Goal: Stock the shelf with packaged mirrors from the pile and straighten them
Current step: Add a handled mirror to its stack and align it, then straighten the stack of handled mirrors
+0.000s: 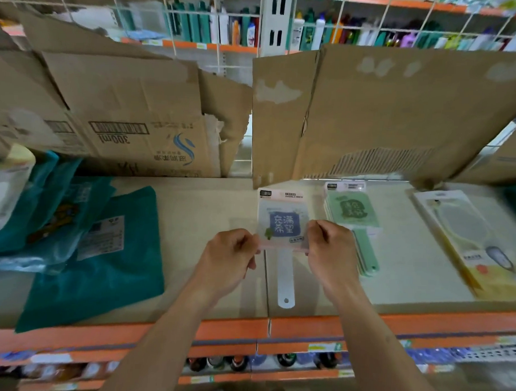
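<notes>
Two bare forearms reach over the orange front edge of the shelf (304,328) as a person squares up a packaged hand mirror (282,222) on the pale shelf board. The left hand (231,256) has its grip closed on the pack's lower left corner; the right hand (326,244) pinches the lower right corner, fingers curled over the edge. The pack lies flat, or nearly so, its white handle (286,276) pointing back toward the person and its printed header toward the rear.

The item looks light and stiff: a thin, flat panel in glossy film, likely slippery under dry fingers and, being a mirror, best not flexed or dropped. Holding it by both side edges of the square head, as here, seems the sound choice; the slim handle would give leverage but could twist the pack.

Just to the right sits a small stack of green mirrors (352,219), handles also toward the front, and farther right a larger yellow-backed pack (468,240) lies at a slant. To the left, teal plastic-wrapped goods (102,263) sprawl across the board. Behind everything, torn cardboard sheets (385,112) lean against the wire back panel, with blurred bottles (227,24) on the aisle beyond.
</notes>
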